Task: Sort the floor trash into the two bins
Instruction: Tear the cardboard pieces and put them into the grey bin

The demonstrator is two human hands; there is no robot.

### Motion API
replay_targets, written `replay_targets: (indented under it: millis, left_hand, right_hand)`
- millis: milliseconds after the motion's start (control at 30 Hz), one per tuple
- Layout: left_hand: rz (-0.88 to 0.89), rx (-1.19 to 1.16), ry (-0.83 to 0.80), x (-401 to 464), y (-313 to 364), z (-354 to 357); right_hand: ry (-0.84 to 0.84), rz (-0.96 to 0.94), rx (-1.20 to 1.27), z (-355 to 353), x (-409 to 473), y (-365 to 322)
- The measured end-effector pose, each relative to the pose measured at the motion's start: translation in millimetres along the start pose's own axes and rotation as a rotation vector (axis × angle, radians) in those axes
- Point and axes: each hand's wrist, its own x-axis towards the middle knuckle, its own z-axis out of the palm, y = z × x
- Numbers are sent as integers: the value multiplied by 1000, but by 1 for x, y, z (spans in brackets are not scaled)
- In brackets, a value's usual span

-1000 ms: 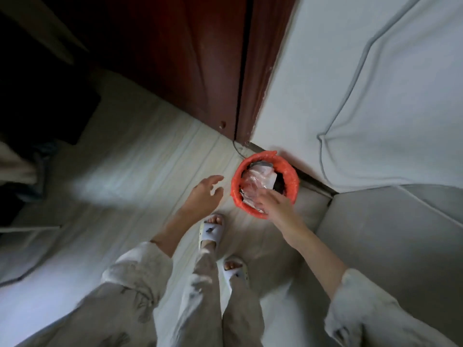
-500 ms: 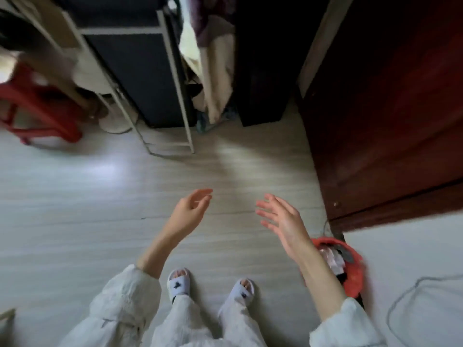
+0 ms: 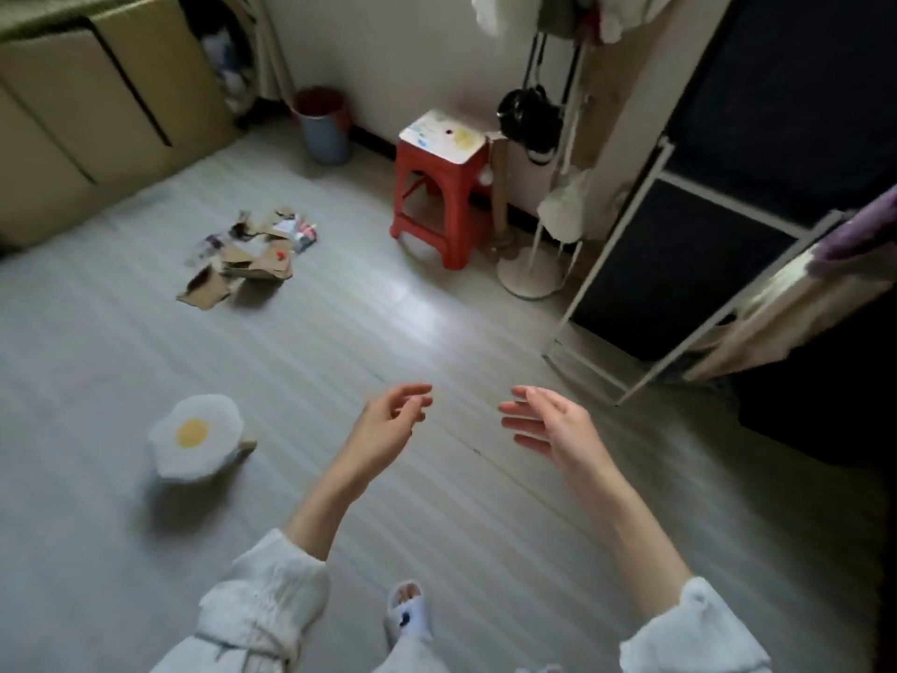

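A pile of floor trash (image 3: 252, 257), torn cardboard pieces and crumpled wrappers, lies on the pale floor at the far left. A grey-blue bin with a red liner (image 3: 324, 126) stands against the back wall. The orange bin is out of view. My left hand (image 3: 388, 425) hangs in front of me with loosely spread fingers and holds nothing. My right hand (image 3: 548, 425) is beside it, also spread and bare. Both hands are well short of the trash pile.
A red plastic stool (image 3: 439, 187) stands by the back wall. A fried-egg-shaped cushion stool (image 3: 196, 437) sits at the near left. A white rack frame (image 3: 626, 274) and a coat stand base (image 3: 531, 279) are on the right. Large cardboard boxes (image 3: 87, 104) fill the far left.
My view has swung left from the orange bin by the door to the room. My right hand left that bin and both hands now hang free in front of me.
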Motion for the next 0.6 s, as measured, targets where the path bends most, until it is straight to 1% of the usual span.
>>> replay_targets:
  millis: [67, 200, 300, 433, 600]
  left_hand:
    - [-7, -27, 76, 13, 2, -53]
    - [-34, -66, 213, 42, 2, -142]
    - [-60, -100, 301, 67, 1, -189]
    - [-94, -137, 355, 108, 4, -237]
    - [-110, -147, 431, 204, 30, -317]
  right_hand:
    - [-82, 1, -31, 48, 22, -19]
    - [-181, -15, -89, 127, 67, -56]
    - [-240, -20, -139, 175, 100, -80]
    - [-286, -10, -188, 227, 152, -110]
    - [-333, -44, -206, 308, 254, -170]
